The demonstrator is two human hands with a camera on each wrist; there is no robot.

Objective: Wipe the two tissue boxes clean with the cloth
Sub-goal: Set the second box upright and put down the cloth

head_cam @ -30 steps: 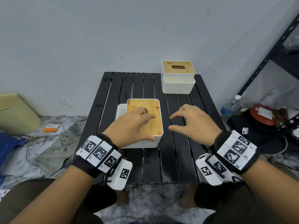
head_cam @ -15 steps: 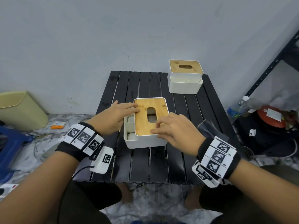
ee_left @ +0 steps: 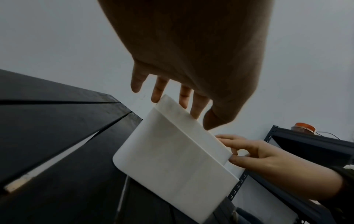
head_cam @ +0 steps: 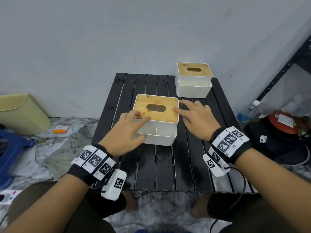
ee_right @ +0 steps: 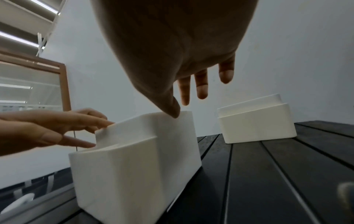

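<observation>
The near tissue box (head_cam: 156, 130) is white with a bamboo lid (head_cam: 161, 113) and an oval slot; its open compartments face me. My left hand (head_cam: 143, 125) lies on the lid's front left corner with straight fingers, thumb against the front wall. My right hand (head_cam: 181, 106) touches the lid's right edge with relaxed fingers. The wrist views show the same box (ee_left: 172, 159) (ee_right: 134, 166) under straight fingers (ee_left: 159, 94) and a thumb tip (ee_right: 173, 110). The second tissue box (head_cam: 193, 88) (ee_right: 256, 124) stands at the table's far right. No cloth is plainly visible.
The black slatted table (head_cam: 168, 165) stands against a grey wall. A beige bin (head_cam: 20, 113) and a blue stool (head_cam: 11, 148) sit on the floor at left. At right are a black metal rack (head_cam: 286, 64), a water bottle (head_cam: 249, 111) and a red container (head_cam: 282, 121).
The near box has been turned a quarter turn, so its slot now runs left to right and its compartments face me. Both hands shifted around it onto the lid's edges.
</observation>
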